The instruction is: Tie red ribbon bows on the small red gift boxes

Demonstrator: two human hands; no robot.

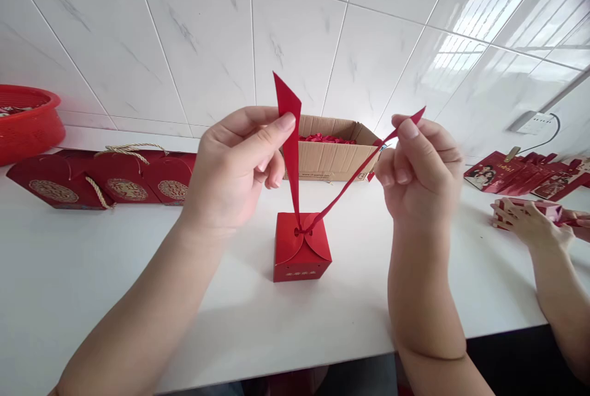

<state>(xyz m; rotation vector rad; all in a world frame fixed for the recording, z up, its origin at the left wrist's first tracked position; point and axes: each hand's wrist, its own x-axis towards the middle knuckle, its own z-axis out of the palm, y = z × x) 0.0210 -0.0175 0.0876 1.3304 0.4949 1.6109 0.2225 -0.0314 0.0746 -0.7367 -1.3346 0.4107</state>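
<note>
A small red gift box (pixel 302 254) stands upright on the white table, its curved top flaps folded together. Through two holes in its top runs a red ribbon (pixel 291 162), crossed or knotted at the middle; which of the two I cannot tell. My left hand (pixel 244 156) pinches one ribbon end between thumb and fingers, with the pointed tip sticking up above. On the other side my right hand (pixel 421 162) pinches the opposite end. Both tails rise from the box in a V, spread apart above it.
Behind the box, a cardboard carton (pixel 329 159) holds red material. Red boxes with rope handles (pixel 124 187) line the left, beside a red plastic basket (pixel 30 128). At right, another person's hands (pixel 530 221) handle a box near red printed bags (pixel 520 174). A tiled wall (pixel 295 33) closes the back.
</note>
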